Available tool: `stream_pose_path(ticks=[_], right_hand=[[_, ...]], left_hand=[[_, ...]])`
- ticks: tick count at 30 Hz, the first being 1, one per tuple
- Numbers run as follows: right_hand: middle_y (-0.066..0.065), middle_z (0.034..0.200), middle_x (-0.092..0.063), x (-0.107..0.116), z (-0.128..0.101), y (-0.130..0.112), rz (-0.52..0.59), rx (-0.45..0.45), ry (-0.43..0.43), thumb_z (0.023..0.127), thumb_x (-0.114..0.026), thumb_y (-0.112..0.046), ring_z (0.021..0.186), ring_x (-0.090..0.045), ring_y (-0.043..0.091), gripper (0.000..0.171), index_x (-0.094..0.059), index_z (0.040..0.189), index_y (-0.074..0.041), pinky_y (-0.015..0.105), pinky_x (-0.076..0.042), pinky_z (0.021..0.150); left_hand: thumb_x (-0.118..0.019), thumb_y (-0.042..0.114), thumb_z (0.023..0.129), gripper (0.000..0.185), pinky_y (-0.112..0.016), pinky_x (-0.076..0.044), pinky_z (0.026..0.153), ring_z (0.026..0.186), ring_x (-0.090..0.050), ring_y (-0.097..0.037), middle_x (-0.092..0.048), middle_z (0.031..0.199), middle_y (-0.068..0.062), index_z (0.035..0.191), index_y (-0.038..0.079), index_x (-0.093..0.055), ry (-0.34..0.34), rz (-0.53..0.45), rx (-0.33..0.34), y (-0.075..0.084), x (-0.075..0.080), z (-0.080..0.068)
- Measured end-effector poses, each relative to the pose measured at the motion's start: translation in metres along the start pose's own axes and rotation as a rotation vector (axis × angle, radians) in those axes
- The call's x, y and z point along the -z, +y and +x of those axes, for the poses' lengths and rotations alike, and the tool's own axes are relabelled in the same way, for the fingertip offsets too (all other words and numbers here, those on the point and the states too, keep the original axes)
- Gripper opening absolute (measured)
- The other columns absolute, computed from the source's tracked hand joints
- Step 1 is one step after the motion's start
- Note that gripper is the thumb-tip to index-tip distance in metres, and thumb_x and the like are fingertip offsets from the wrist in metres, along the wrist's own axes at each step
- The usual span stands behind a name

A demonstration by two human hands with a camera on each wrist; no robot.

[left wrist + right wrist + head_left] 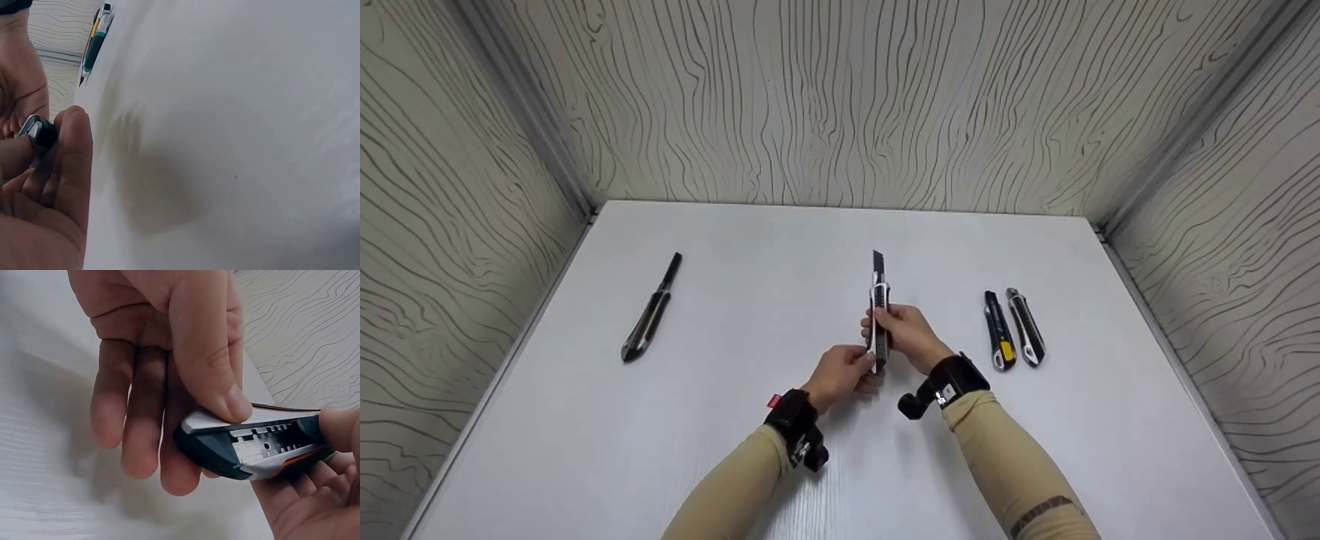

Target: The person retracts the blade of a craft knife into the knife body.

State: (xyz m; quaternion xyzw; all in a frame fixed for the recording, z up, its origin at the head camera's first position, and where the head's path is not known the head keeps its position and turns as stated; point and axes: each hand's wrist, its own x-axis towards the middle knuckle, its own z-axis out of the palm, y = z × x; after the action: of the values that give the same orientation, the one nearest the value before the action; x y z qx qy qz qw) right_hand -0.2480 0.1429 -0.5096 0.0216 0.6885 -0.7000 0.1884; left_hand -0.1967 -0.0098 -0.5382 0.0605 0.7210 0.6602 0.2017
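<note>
A utility knife (pixel 879 294) with a silver-edged dark handle is held up over the table, its long blade (pixel 878 262) extended and pointing to the back wall. My right hand (pixel 913 334) grips the middle of the handle, thumb on top at the slider channel, as the right wrist view shows. At the rear end of the handle (pixel 214 444), my left hand (pixel 838 376) pinches it between thumb and fingers, the other fingers stretched out below. In the left wrist view only the dark butt (pixel 43 133) of the knife shows.
Another utility knife (pixel 648 322), slid out long, lies on the left of the white table (pixel 750 255). On the right lie a black and yellow cutter (pixel 998 330) and a silver-edged cutter (pixel 1026 327), side by side. Wood-grain patterned walls (pixel 840 105) enclose the back and sides.
</note>
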Motion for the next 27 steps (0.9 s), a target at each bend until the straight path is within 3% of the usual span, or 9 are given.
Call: stream_pose_path(ticks=[12, 21, 27], right_hand=[[0.008, 0.097, -0.068, -0.002, 0.001, -0.001, -0.023, -0.01, 0.025, 0.102, -0.049, -0.013, 0.087, -0.068, 0.012, 0.036, -0.052, 0.124, 0.014, 0.027, -0.058, 0.081], [0.009, 0.098, -0.068, -0.002, -0.001, 0.0, -0.047, -0.016, 0.034, 0.103, -0.048, -0.013, 0.087, -0.067, 0.012, 0.03, -0.056, 0.12, 0.01, 0.026, -0.057, 0.08], [0.018, 0.11, -0.067, -0.002, -0.001, 0.0, -0.05, -0.006, 0.021, 0.102, -0.049, -0.011, 0.09, -0.067, 0.012, 0.036, -0.049, 0.128, 0.013, 0.028, -0.056, 0.085]], left_hand=[[-0.05, 0.014, 0.101, 0.024, -0.041, -0.061, 0.075, 0.078, -0.07, -0.027, -0.07, 0.095, -0.026, 0.102, -0.004, -0.066, 0.008, 0.01, 0.011, 0.001, 0.001, -0.002], [-0.049, 0.015, 0.101, 0.026, -0.044, -0.061, 0.077, 0.087, -0.071, -0.038, -0.07, 0.099, -0.027, 0.107, -0.005, -0.066, 0.022, 0.033, 0.009, -0.002, 0.0, 0.0], [-0.046, 0.009, 0.101, 0.026, -0.048, -0.059, 0.081, 0.092, -0.069, -0.045, -0.067, 0.101, -0.032, 0.108, -0.01, -0.063, 0.025, 0.034, 0.011, 0.016, -0.002, -0.013]])
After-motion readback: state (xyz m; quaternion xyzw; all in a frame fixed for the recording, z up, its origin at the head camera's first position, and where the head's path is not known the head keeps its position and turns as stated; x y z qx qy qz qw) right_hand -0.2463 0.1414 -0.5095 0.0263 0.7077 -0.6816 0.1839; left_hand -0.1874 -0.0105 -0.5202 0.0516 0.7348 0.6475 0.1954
